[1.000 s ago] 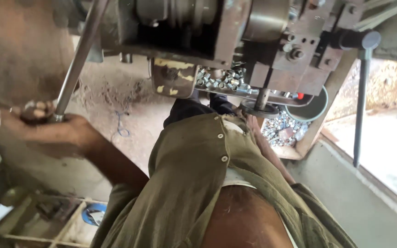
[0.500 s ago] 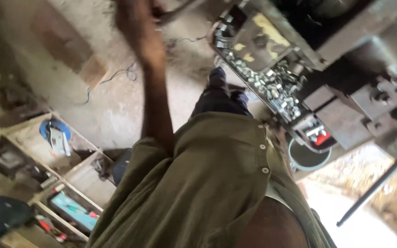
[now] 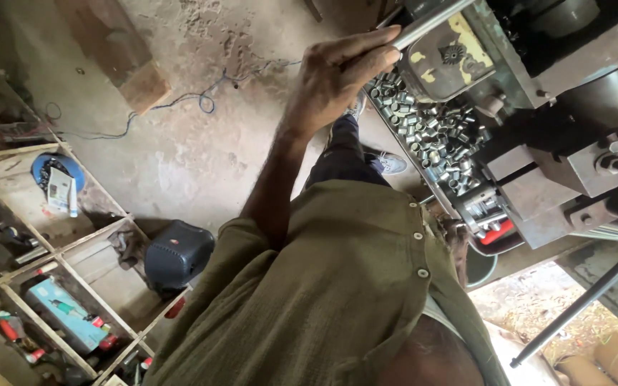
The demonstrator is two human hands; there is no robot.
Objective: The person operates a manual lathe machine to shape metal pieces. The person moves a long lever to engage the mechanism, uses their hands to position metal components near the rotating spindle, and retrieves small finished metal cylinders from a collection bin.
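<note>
Left hand [image 3: 337, 75] closed around steel lever bar [image 3: 430, 23], far centre, its long axis slanting up-right toward the machine [image 3: 538, 129] above a tray of small metal sleeves [image 3: 423, 129]; right hand unseen.

The tray of metal sleeves [image 3: 423, 132] is lying just below the machine [image 3: 559, 121]; the left hand [image 3: 337, 71] is sitting left of it, the shelf unit [image 3: 59, 257] far left.
</note>
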